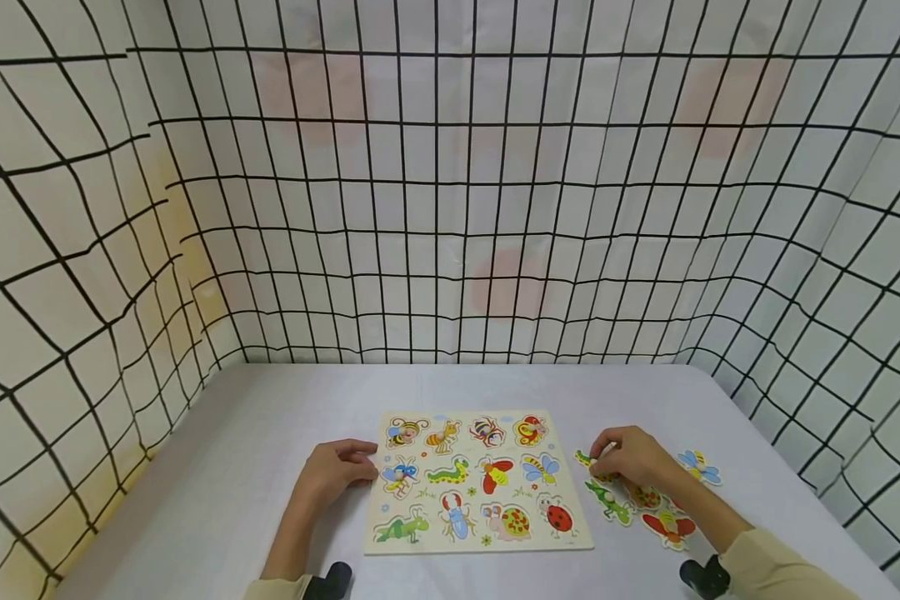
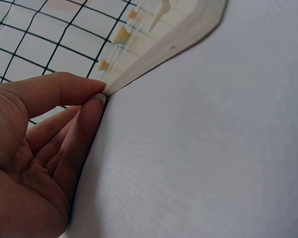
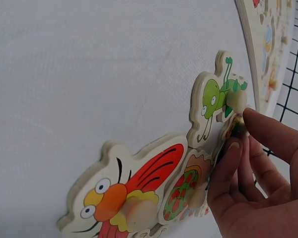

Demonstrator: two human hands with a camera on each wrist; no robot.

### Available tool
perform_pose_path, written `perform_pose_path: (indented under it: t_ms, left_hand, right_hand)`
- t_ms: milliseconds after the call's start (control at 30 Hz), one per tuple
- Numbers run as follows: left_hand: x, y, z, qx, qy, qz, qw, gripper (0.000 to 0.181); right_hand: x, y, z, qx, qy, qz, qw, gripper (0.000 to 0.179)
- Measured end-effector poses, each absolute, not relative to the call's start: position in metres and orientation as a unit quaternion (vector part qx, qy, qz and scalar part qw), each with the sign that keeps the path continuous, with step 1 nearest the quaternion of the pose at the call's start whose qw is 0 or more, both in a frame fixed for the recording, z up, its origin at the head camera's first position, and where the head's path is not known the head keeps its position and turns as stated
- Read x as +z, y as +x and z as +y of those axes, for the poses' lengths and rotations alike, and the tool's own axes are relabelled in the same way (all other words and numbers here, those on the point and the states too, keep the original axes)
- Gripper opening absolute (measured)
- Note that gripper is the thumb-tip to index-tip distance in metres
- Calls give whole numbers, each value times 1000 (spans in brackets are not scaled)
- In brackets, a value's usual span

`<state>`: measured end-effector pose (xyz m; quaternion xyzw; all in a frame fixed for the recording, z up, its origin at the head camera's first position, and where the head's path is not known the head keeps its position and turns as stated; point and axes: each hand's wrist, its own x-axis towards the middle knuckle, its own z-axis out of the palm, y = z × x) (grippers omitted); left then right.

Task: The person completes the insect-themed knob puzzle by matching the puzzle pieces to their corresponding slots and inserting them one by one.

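A pale wooden puzzle board with rows of printed insects lies flat on the table. My left hand is at its left side; in the left wrist view thumb and forefinger pinch the board's edge. To the right of the board, my right hand pinches a green and yellow caterpillar piece, mostly covered by the fingers. Close by lie a green grasshopper piece, a snail piece and a red-winged insect piece, each with a wooden knob.
A blue-winged dragonfly piece lies beyond my right forearm. White cloth covers the table. White walls with a black grid rise behind it and on both sides.
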<state>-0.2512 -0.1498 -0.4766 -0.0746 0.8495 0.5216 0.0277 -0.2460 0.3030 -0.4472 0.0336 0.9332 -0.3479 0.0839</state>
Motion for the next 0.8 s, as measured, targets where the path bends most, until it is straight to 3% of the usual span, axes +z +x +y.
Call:
perform_pose_path:
  t_ms: [800]
  left_hand:
    - [-477,-251,-148,516,-81,852,24,33]
  right_hand:
    - [-438,-250,300,-333,32,939,82,15]
